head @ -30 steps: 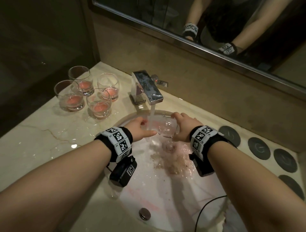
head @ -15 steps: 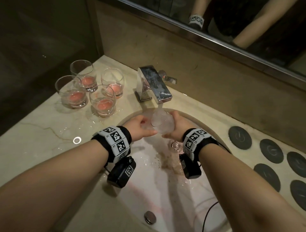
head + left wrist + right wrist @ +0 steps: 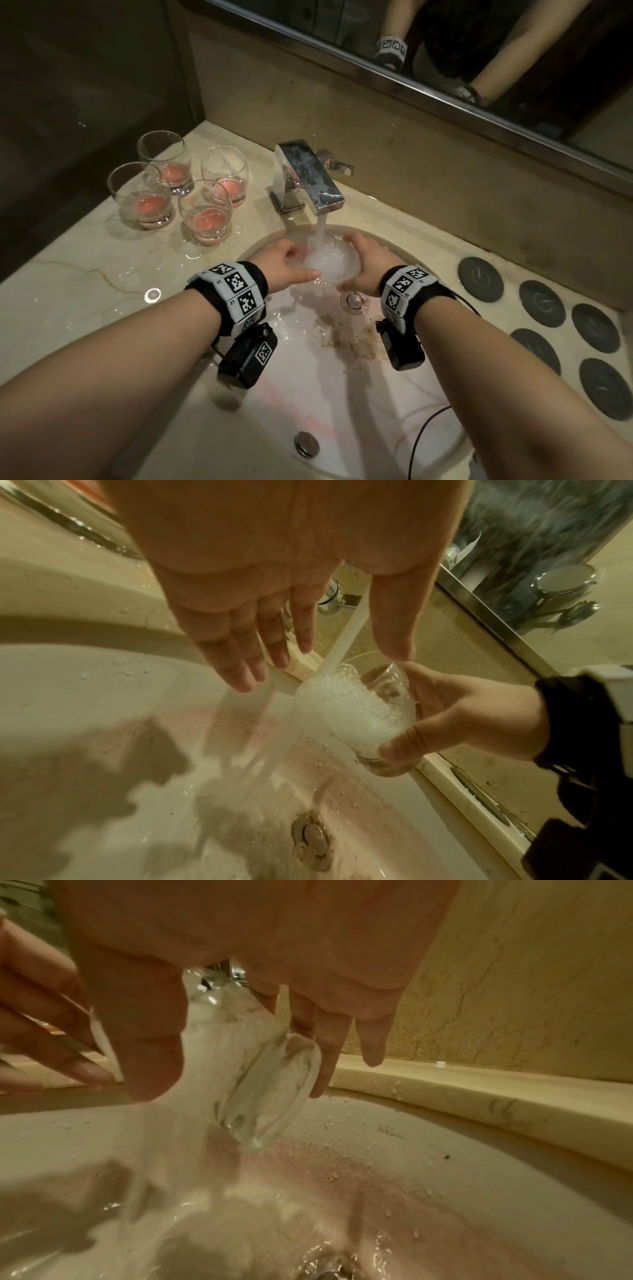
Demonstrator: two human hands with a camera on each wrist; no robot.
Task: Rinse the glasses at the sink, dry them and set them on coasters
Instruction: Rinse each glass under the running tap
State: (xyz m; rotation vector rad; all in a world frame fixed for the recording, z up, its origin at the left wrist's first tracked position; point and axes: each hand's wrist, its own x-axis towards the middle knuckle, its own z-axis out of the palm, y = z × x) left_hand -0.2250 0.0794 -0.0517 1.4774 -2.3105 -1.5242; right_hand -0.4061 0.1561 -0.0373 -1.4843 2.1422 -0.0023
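A clear glass [image 3: 337,263] is tilted under the tap's stream, and white foaming water fills it and spills over into the sink [image 3: 342,394]. My right hand [image 3: 366,260] grips it around the side, thumb near the base [image 3: 394,750]. In the right wrist view the glass [image 3: 253,1069] sits between that thumb and the fingers. My left hand [image 3: 287,263] is beside the stream with fingers [image 3: 246,669] straight and spread; its thumb tip is close to the glass's [image 3: 359,710] rim. Several glasses [image 3: 205,216] holding pink liquid stand on the counter to the left.
The chrome tap [image 3: 308,174] runs at the back of the basin. Several dark round coasters [image 3: 479,279] lie on the counter to the right. The drain [image 3: 354,301] lies below the hands, and pinkish water covers the basin. A wall and mirror rise behind the counter.
My right hand has lifted the glass from a low, sideways tilt over the drain up into the stream, where it now fills with foaming water. My left hand stayed beside it.
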